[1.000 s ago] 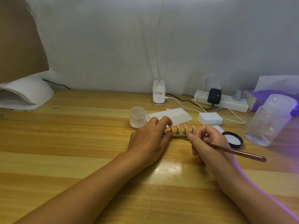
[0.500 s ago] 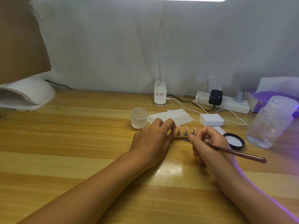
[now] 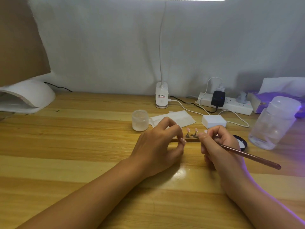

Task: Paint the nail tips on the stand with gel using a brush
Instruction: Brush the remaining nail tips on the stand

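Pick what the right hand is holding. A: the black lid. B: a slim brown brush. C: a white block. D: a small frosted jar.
B: the right hand pinches the slim brown brush, whose handle sticks out to the right beyond the hand, near the nail tips on the stand.

pink nail tips (image 3: 191, 129) upright on stand (image 3: 192, 140), brush (image 3: 250, 156) tilted

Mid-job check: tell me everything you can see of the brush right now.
The brush is a slim, straight stick with a glossy reddish-brown handle that looks metallic or lacquered. It lies at a shallow slant, its rounded butt end pointing right and toward the person, above the wooden table. The right hand grips its front part pen-style, fingers curled round it. The bristle end is hidden behind those fingers, aimed at the nail tip stand, so whether it touches a nail tip cannot be told.
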Motion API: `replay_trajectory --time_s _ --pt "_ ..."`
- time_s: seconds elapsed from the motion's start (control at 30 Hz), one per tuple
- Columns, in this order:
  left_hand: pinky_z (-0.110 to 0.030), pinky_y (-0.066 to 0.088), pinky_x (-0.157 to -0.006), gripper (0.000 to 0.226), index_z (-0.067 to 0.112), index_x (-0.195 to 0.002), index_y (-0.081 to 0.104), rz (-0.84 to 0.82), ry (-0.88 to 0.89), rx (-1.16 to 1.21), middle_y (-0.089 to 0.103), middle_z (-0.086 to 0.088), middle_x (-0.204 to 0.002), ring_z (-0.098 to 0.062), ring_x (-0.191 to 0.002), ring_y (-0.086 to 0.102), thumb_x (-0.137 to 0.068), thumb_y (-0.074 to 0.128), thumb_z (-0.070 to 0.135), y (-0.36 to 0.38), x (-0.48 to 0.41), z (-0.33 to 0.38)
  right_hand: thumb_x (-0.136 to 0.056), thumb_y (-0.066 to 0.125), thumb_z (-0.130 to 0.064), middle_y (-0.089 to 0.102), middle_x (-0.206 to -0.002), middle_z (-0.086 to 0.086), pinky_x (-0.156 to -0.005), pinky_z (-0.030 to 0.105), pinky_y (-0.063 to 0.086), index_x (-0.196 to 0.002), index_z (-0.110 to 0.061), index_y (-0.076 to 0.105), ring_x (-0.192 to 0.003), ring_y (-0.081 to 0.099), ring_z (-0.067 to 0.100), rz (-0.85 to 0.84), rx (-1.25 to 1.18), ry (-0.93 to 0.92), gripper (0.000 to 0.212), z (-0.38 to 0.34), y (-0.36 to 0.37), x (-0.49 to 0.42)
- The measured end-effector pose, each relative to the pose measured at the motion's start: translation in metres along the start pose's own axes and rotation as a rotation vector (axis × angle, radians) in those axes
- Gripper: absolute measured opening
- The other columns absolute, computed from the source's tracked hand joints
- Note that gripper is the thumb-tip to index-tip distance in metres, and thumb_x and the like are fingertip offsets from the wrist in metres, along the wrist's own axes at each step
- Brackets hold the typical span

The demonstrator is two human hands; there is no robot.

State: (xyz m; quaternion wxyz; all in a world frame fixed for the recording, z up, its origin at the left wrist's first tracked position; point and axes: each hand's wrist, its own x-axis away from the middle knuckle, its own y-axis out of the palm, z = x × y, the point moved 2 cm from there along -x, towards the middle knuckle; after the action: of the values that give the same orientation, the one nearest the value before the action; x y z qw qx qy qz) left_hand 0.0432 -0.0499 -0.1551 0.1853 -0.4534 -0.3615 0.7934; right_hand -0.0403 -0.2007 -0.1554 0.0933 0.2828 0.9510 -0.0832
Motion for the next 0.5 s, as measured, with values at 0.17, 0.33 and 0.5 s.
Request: replay_trajectory --time_s 0.17,0.33,0.5 --pt "-0.039 0.052 -0.074 0.007 0.03 -0.089 0.069 -0.155 -0.032 0.157 0.056 0.017 -0.102 -0.006 -0.09 0.06 -0.084 0.069 0.036 0.0059 0.0003 -0.0052 -0.09 0.064 -0.032 0.057 -0.054 -0.003 -0.041 0.017 0.038 -0.081 -0.017 0.052 -0.045 0.049 0.005 0.004 -0.007 -0.016 0.021 -0.0006 -0.0002 -0.0007" --pt "-0.039 0.052 -0.074 0.01 0.028 -0.093 0.07 -0.149 -0.069 0.122 0.056 0.015 -0.105 -0.007 -0.091 0.059 -0.087 0.068 0.034 0.0055 -0.0012 -0.0051 -0.088 0.065 -0.038 0.053 -0.05 -0.003 -0.04 0.017 0.038 -0.083 -0.016 0.053 -0.044 0.047 0.005 -0.01 0.016 -0.003 0.026 -0.0007 0.0015 -0.0002" --pt "-0.037 0.052 -0.071 0.017 0.027 -0.097 0.069 -0.14 -0.067 0.017 0.056 0.013 -0.109 -0.012 -0.09 0.061 -0.089 0.066 0.041 0.004 -0.0006 -0.0032 -0.086 0.065 -0.04 0.056 -0.05 -0.003 -0.041 0.015 0.036 -0.084 -0.016 0.055 -0.044 0.046 0.002 -0.032 0.04 -0.014 0.026 -0.0021 0.0031 0.0006"
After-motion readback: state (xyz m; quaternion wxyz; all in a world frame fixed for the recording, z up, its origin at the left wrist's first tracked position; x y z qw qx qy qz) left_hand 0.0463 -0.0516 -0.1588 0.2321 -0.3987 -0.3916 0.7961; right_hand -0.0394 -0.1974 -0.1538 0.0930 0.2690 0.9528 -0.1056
